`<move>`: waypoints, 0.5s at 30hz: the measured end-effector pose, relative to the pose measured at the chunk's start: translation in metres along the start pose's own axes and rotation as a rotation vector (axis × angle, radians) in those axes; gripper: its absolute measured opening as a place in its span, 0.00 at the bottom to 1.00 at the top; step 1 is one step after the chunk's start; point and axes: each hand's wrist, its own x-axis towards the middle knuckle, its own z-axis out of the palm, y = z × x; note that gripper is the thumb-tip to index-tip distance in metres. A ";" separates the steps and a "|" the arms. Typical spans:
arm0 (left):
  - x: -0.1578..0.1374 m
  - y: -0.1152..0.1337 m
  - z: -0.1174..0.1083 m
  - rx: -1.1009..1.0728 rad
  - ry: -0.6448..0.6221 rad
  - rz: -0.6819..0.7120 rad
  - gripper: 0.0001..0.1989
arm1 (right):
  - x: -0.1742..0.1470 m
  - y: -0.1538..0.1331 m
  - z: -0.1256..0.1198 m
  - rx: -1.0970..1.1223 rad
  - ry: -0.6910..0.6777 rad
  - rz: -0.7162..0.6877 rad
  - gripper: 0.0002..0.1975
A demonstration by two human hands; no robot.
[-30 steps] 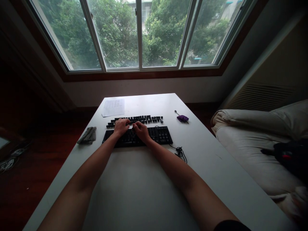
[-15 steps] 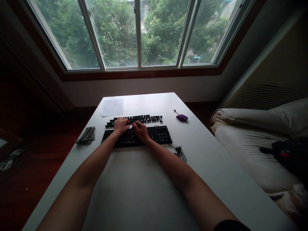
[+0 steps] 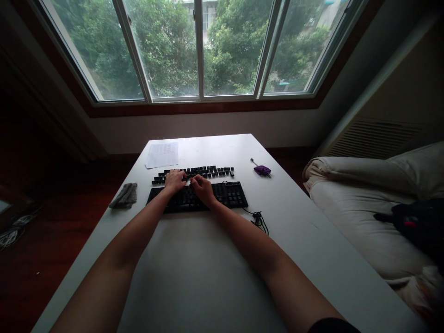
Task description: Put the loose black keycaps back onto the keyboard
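A black keyboard (image 3: 229,194) lies on the white table, its middle hidden by my forearms and hands. Loose black keycaps (image 3: 222,172) are set out in rows just behind it. My left hand (image 3: 175,179) is over the keycaps' near rows at the keyboard's back edge, its fingers bent and drawn together. Close by on its right, my right hand (image 3: 202,188) is above the keyboard with thumb and fingers pinched. Whatever is between the fingers of either hand is too small or hidden to make out.
A grey cloth (image 3: 125,195) lies left of the keyboard, and a printed paper sheet (image 3: 162,155) behind it. To the right are a purple item with a thin rod (image 3: 262,170) and the coiled cable (image 3: 258,221). A couch (image 3: 350,203) stands beyond the table's right edge.
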 end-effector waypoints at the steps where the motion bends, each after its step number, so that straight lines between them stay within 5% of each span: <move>1: 0.000 0.000 0.000 0.000 0.001 0.003 0.10 | 0.000 0.001 0.001 -0.001 0.001 -0.001 0.17; 15: -0.005 -0.002 -0.002 -0.044 0.019 -0.003 0.10 | 0.002 0.006 0.003 -0.020 0.007 -0.019 0.17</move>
